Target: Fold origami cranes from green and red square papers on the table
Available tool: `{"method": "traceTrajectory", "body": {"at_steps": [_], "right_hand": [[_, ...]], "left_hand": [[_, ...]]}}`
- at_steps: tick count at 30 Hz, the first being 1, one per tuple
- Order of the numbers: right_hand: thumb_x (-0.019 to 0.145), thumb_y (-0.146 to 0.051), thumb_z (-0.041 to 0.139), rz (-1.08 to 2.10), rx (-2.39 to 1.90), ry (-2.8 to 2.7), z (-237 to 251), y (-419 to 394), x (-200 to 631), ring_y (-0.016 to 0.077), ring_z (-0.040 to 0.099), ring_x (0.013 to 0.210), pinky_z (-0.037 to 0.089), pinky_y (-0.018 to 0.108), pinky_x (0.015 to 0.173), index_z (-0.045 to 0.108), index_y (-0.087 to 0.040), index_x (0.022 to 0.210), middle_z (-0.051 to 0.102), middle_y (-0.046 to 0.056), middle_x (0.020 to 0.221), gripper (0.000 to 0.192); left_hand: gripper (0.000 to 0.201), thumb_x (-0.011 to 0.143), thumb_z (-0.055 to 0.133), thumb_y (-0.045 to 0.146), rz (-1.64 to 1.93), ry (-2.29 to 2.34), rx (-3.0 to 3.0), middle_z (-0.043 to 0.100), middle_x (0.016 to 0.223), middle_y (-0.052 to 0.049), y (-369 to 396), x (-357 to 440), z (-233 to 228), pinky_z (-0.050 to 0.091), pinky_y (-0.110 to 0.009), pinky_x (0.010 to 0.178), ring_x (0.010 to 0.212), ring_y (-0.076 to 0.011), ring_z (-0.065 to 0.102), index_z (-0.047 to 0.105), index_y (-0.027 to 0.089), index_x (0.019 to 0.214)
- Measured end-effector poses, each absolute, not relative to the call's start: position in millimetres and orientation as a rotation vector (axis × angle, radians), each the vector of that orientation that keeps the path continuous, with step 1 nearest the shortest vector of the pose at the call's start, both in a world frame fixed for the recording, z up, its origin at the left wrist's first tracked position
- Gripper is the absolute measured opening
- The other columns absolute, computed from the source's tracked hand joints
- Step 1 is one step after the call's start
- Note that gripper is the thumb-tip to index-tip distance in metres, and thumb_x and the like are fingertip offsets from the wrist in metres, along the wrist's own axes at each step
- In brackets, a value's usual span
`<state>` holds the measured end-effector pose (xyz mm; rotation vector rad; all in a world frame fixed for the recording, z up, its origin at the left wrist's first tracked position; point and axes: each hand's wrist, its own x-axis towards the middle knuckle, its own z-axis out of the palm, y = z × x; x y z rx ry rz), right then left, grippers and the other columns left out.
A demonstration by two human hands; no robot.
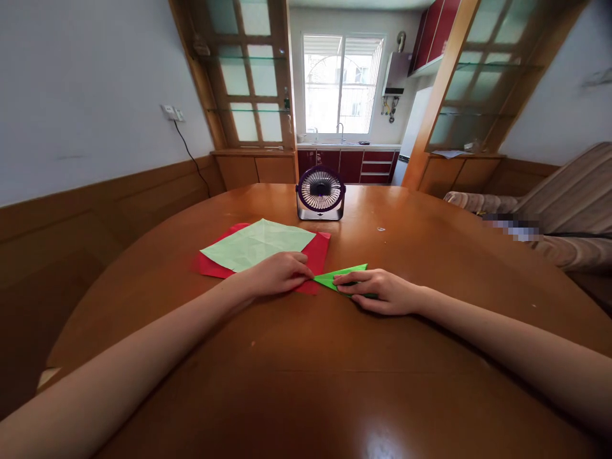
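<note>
Two bare arms reach out over the round wooden table [430, 255], one from the near left and one from the near right; the left hand [277, 273] lies with its palm down, its fingers bunched close and its fingertips pressing on the left tip of a folded bright green paper [342, 276]; the heel of this hand rests on the near edge of a red paper sheet [316, 254]; the right hand [380, 290] lies flat on the right part of the folded green paper, fingers stretched along it and pushing it onto the table, so part of the paper is hidden under the hand; the green paper is a thin pointed shape, lying in the middle of the table, just to the right of the red sheet and touching its near corner; a pale green paper sheet [255, 244] with fold lines lies on top of the red one, a bit farther and to the left; farther still, a small dark purple desk fan [320, 192] stands upright near the middle of the table; far behind it is a kitchen window [341, 84]; a striped sofa [568, 204] sits at the far right.
</note>
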<state>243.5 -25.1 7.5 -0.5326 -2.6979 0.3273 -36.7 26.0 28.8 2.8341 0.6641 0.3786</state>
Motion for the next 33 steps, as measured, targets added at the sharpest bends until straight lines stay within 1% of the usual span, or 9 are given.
{"method": "traceTrajectory", "body": {"at_steps": [4,6,8,12,18,21,25,28,33], "right_hand": [[0.093,-0.018,0.046,0.335,-0.526,-2.690,8,-25,243,0.0215,0.057,0.120,0.048,0.037,0.101,0.061,-0.014,0.123,0.058,0.014,0.130,0.034],[0.093,-0.017,0.046,0.334,-0.521,-2.687,8,-26,243,0.0214,0.057,0.120,0.048,0.037,0.100,0.061,-0.014,0.123,0.058,0.014,0.130,0.034],[0.092,-0.017,0.046,0.328,-0.515,-2.680,7,-26,243,0.0216,0.057,0.119,0.048,0.037,0.100,0.062,-0.014,0.123,0.059,0.014,0.129,0.034],[0.092,-0.015,0.047,0.328,-0.507,-2.667,7,-26,242,0.0213,0.057,0.120,0.049,0.036,0.099,0.062,-0.015,0.122,0.060,0.013,0.128,0.034],[0.092,-0.016,0.047,0.309,-0.519,-2.681,7,-26,242,0.0212,0.057,0.120,0.048,0.036,0.100,0.062,-0.015,0.122,0.059,0.013,0.130,0.034],[0.091,-0.016,0.047,0.301,-0.524,-2.676,6,-25,242,0.0211,0.057,0.120,0.049,0.036,0.100,0.062,-0.016,0.122,0.060,0.012,0.129,0.034],[0.091,-0.016,0.047,0.303,-0.530,-2.680,6,-25,243,0.0212,0.057,0.120,0.049,0.036,0.100,0.063,-0.016,0.122,0.060,0.012,0.129,0.034],[0.092,-0.017,0.047,0.308,-0.535,-2.687,6,-26,243,0.0213,0.057,0.121,0.048,0.036,0.101,0.062,-0.016,0.123,0.060,0.012,0.130,0.035],[0.092,-0.017,0.047,0.325,-0.527,-2.685,7,-26,243,0.0212,0.057,0.121,0.048,0.036,0.101,0.062,-0.016,0.124,0.059,0.012,0.130,0.035]], "left_hand": [[0.022,0.086,0.053,0.031,0.558,0.926,2.500,0.066,0.079,-0.003,24,-30,28,0.042,-0.024,0.065,0.069,-0.0138,0.055,0.071,0.016,0.085],[0.024,0.085,0.055,0.036,0.648,1.081,2.350,0.066,0.077,-0.003,22,-24,24,0.041,-0.025,0.062,0.068,-0.0145,0.055,0.068,0.016,0.081],[0.025,0.082,0.058,0.039,0.697,1.135,2.278,0.064,0.073,-0.002,21,-19,18,0.039,-0.025,0.059,0.065,-0.0149,0.054,0.066,0.015,0.080],[0.025,0.078,0.064,0.040,0.713,1.092,2.268,0.059,0.069,0.000,21,-14,9,0.038,-0.025,0.057,0.063,-0.0143,0.051,0.063,0.016,0.077],[0.030,0.081,0.063,0.043,0.725,1.026,2.402,0.055,0.069,0.000,23,-16,7,0.036,-0.025,0.058,0.063,-0.0135,0.047,0.055,0.017,0.069],[0.031,0.084,0.062,0.043,0.702,0.961,2.505,0.054,0.070,0.001,26,-17,6,0.035,-0.025,0.060,0.064,-0.0135,0.047,0.050,0.017,0.069],[0.036,0.088,0.056,0.047,0.633,0.933,2.606,0.053,0.069,0.000,33,-18,4,0.033,-0.025,0.060,0.063,-0.0139,0.045,0.047,0.018,0.069],[0.036,0.089,0.056,0.047,0.572,0.901,2.655,0.052,0.069,0.001,38,-19,3,0.032,-0.026,0.061,0.064,-0.0144,0.045,0.046,0.018,0.070],[0.029,0.089,0.056,0.043,0.476,0.803,2.573,0.053,0.074,0.001,44,-26,8,0.035,-0.025,0.063,0.068,-0.0143,0.046,0.050,0.018,0.075]]}}
